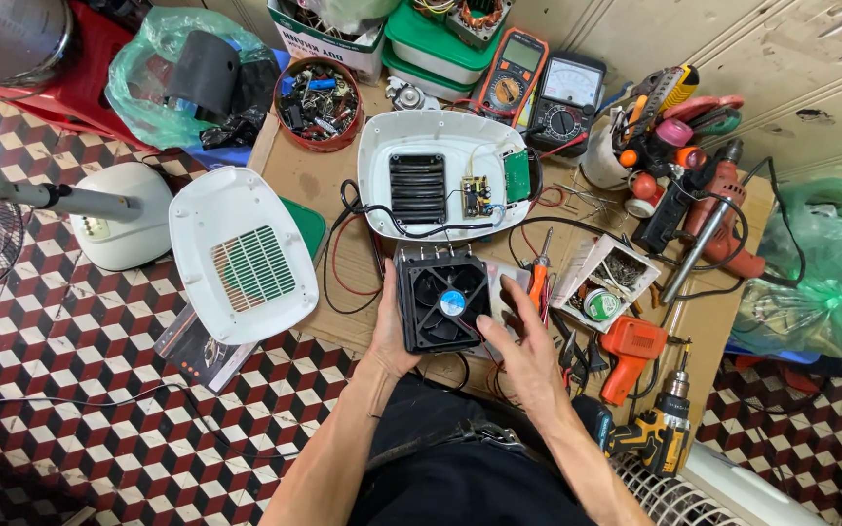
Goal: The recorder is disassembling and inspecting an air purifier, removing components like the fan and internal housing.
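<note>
Left hand: our left hand (389, 336) is pressed flat on the left side of the black fan block (442, 299). We see the fingers curl round its edge, so it has hold of the block.

Right hand: our right hand (528, 346) is at the right side of the block. Its fingers (516, 295) are spread wide and loose. The thumb tip touches the bottom right corner of the block. We cannot tell if the other fingers touch it.

Fan block: we see it on the near edge of the cardboard-covered table (314, 180), right in front of us. It has a round fan with a blue middle. Thin wires run from it up to the white shell.

White shell: we see the open white shell (445, 185) just behind the block. It has a black ribbed part and small green boards inside.

White cover: we see the white cover with a grille (243, 255) to the left, half off the table.

Tools: we see the orange-handled pliers (539, 278) just beside our right hand. The orange glue gun (628, 351) and the yellow drill (657, 429) lie further right.

Meters: we see two meters (538, 88) at the back of the table.

Floor: we see red, white and black floor tiles (99, 390) to the left.
</note>
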